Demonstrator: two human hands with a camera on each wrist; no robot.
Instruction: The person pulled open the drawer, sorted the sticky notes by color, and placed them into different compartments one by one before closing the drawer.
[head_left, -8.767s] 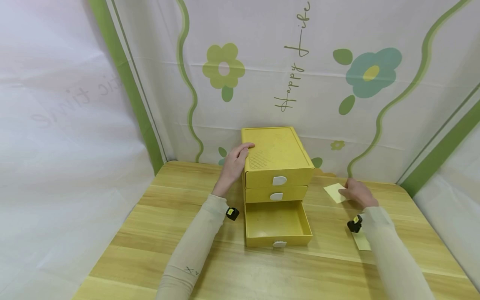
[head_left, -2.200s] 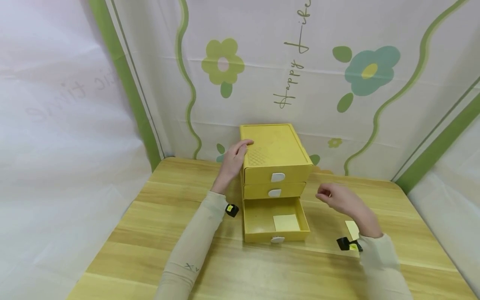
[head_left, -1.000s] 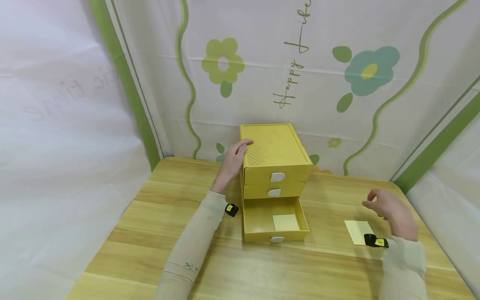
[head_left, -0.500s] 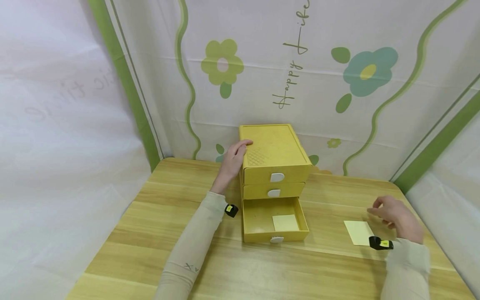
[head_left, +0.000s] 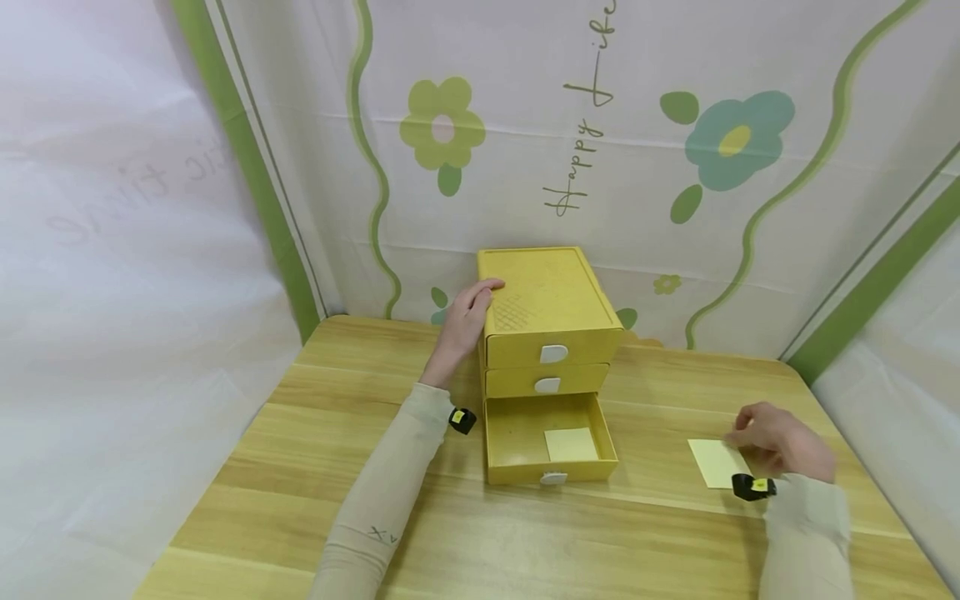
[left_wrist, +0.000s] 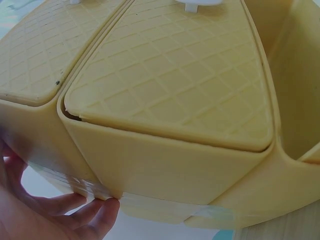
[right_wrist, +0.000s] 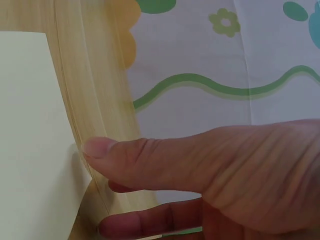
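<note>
My left hand rests against the left side and top edge of a yellow three-drawer plastic cabinet. In the left wrist view its fingertips touch the taped side wall. The bottom drawer is pulled out, and a pale yellow paper note lies flat inside. A second pale yellow paper note lies on the table to the right. My right hand is at that note's right edge. In the right wrist view the thumb is by the note's edge, apart from the fingers below.
The wooden table carries the cabinet near its back edge. Behind stands a white cloth wall printed with flowers and writing. White drapes hang at both sides. The upper two drawers, with white pull tabs, are closed.
Earlier, one note was beside my right hand and the drawer held nothing; now a note lies in it. My right hand has moved right and down to the other note. My left hand stays.
</note>
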